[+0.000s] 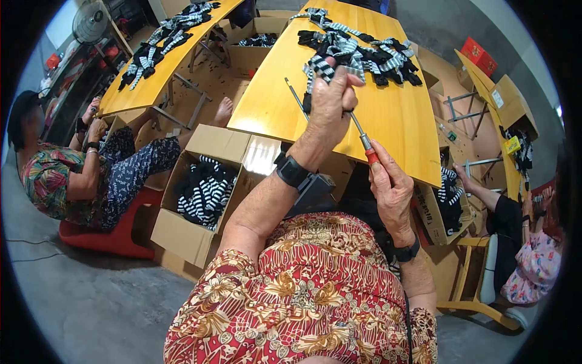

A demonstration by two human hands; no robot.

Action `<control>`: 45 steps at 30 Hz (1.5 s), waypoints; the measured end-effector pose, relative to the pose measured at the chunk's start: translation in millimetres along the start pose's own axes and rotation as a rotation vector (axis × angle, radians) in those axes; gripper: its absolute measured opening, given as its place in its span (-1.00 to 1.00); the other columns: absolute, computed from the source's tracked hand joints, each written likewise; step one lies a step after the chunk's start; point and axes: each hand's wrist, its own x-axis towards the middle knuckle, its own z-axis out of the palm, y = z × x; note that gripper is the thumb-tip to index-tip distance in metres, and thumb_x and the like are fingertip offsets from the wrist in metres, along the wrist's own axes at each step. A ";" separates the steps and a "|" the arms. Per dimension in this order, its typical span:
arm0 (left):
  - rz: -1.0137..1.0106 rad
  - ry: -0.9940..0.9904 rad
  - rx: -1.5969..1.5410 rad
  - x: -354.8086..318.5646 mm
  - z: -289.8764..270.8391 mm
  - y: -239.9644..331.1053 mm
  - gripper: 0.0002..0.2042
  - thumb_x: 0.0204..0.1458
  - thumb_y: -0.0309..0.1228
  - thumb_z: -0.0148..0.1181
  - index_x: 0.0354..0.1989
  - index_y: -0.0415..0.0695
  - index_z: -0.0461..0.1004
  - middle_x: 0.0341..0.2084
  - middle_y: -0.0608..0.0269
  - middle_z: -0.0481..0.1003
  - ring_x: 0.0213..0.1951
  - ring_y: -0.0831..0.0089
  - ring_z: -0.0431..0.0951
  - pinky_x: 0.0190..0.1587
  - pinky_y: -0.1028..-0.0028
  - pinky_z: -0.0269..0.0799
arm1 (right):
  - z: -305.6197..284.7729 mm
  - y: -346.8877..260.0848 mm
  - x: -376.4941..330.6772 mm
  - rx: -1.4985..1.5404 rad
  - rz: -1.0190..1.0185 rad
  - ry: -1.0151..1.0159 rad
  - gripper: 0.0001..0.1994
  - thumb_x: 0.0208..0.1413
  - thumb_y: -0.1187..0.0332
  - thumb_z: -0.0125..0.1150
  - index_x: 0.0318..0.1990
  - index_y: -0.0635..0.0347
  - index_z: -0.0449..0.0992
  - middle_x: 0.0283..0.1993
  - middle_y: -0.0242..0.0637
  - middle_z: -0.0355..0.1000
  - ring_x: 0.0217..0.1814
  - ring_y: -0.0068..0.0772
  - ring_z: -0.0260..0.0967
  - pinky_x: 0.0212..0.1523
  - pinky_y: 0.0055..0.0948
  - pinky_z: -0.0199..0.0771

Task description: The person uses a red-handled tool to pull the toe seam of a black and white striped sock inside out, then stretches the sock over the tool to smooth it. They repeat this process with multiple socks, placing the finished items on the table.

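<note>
We've got a red short-sleeved shirt [303,291] with a gold floral print, plus black wristbands [291,171] on both wrists, nothing fancy.

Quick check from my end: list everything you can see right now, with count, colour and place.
Table: one, yellow wood, straight ahead.
Striped fabric pieces: a pile, black and white, far end of that table.
Metal rod: one, grey, lying on the table left of the left hand.
Screwdriver-like tool: one, red handle, metal shaft, between both hands.
Cardboard box: one, brown, open, lower left of the table, striped pieces inside.
Second table: one, yellow, upper left, more striped pieces on it.
Fan: one, white, top left.
Seated people: two, one at left, one at right.
Left hand: raised, gripping a striped piece.
Right hand: holding the red handle.
</note>
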 end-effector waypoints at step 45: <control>-0.070 0.019 -0.123 1.0 3.6 30.2 -0.66 0.27 -0.13 -0.13 -0.04 -0.16 0.29 -0.36 0.26 0.44 -0.48 0.61 0.36 -0.47 0.66 0.32 | -8.9 3.9 10.2 -0.351 -0.492 0.043 -0.55 -0.03 0.65 0.18 0.09 0.20 0.46 -0.32 -0.25 0.42 -0.38 -0.44 0.39 -0.38 -0.49 0.40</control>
